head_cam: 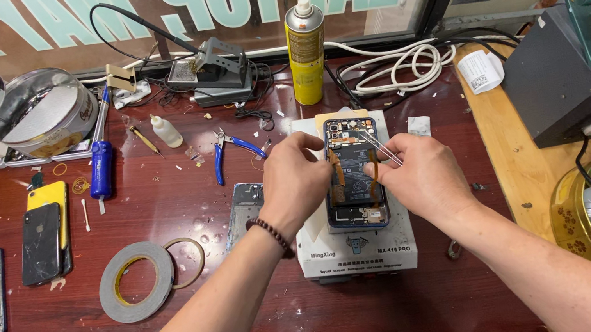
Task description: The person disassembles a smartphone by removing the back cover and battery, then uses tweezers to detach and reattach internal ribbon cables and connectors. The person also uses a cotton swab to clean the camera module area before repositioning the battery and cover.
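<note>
With its back cover already off, the opened blue smartphone (352, 173) lies mid-frame on a white heating-pad box (356, 247); the left hand (296, 178) pinches its edge, the right hand (423, 173) grips thin metal tweezers (379, 146) over its still-seated battery. Beyond stands a yellow spray can (306, 50).

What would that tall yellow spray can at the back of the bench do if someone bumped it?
The yellow spray can would probably tip easily: it stands upright, tall and narrow on a small base. Once down it would likely roll, being round and smooth. It stands behind the opened phone that both hands work on, so it might fall onto that.
</note>
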The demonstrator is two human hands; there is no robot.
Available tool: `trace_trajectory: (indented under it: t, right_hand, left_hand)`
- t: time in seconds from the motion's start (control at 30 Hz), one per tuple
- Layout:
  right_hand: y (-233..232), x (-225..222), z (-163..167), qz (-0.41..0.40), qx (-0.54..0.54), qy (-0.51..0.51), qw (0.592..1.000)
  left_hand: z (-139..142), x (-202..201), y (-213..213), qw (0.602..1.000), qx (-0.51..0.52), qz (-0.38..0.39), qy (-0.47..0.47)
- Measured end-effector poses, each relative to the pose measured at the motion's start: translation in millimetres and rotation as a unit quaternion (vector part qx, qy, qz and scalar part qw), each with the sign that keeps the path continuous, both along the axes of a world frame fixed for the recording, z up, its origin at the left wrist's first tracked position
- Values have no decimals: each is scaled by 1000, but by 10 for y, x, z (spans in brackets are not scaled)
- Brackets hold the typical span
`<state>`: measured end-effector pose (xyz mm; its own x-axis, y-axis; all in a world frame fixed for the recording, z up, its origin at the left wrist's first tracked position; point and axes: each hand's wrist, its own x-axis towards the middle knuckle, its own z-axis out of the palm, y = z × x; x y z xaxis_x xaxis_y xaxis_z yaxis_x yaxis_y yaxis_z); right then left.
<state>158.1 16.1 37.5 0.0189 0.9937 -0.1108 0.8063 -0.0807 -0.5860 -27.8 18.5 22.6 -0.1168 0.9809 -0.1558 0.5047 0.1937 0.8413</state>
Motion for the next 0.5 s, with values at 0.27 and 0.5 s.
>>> trace_trajectory:
  t: [0.27, 0.5]
  right_hand:
    - [71, 60, -87, 2, -5, 7, 1000]
    - [57, 63, -76, 15, 14, 12, 1000]
  left_hand:
    - [204, 251, -444, 989, 24, -142, -13]
    - [157, 223, -513, 988, 18, -148, -28]
